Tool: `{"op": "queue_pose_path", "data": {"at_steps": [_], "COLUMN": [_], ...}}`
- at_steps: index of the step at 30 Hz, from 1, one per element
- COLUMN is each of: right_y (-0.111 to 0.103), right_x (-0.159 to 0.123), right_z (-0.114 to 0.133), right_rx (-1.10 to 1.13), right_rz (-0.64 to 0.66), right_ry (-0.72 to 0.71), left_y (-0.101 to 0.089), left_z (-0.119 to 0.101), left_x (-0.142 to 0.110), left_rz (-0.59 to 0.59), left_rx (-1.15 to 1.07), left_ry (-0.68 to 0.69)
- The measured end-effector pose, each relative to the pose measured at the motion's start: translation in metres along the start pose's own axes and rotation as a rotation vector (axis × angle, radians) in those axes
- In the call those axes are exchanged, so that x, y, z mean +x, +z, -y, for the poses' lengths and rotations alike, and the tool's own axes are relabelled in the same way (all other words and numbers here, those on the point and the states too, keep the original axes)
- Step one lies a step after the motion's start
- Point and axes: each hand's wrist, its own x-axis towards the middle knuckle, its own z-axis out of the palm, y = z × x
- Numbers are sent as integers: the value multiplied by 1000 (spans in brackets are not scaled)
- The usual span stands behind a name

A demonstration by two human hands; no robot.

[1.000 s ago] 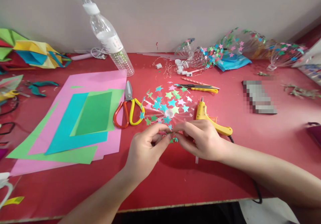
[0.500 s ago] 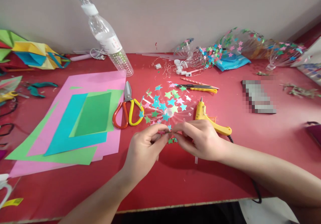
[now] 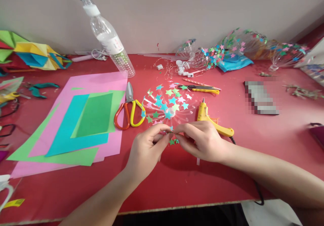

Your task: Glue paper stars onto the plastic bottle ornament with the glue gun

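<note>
Evidently, the left hand (image 3: pixel 148 145) and right hand (image 3: pixel 204 141), fingertips together, pinched the near edge of the starry plastic piece (image 3: pixel 169 112) just beyond them; light, even pressure seemed best.

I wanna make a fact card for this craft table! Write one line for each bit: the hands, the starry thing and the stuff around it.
Left hand: fingertips at the starry piece's near edge; exact grip hidden
Right hand: fingertips close to the left's; exact grip hidden
Starry piece: clear strips with blue, green, pink stars
Left of it: scissors, one red handle, one yellow
Right of it: yellow glue gun
Farther left: overlapping coloured paper
Table: red
</note>
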Motion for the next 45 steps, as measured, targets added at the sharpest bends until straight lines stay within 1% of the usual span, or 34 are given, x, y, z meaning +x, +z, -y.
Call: {"op": "queue_pose_path", "data": {"at_steps": [6,14,21,25,28,35,40,45], "right_y": [0,0,1,1,1,3,4,4], "right_x": [-1,0,-1,-2,-2,-3,-4,-3], "right_z": [0,0,-1,-1,0,-1,-1,0], "right_rx": [4,13,15,11,10,-36,-56,-50], "right_rz": [1,-11,0,6,12,11,28,39], "right_ry": [0,6,13,15,23,67,116,105], "left_y": [-1,1,0,0,1,5,7,8], "left_z": [3,2,3,4,7,11,12,13], "left_x": [1,0,0,1,2,0,0,2], "left_rz": [-8,-17,-4,5,-15,-48,-88,-130], "left_rx": [-29,46,-8,-21,33,189,229,263], "left_ry": [-19,22,-16,-12,25,189,272,317]}}
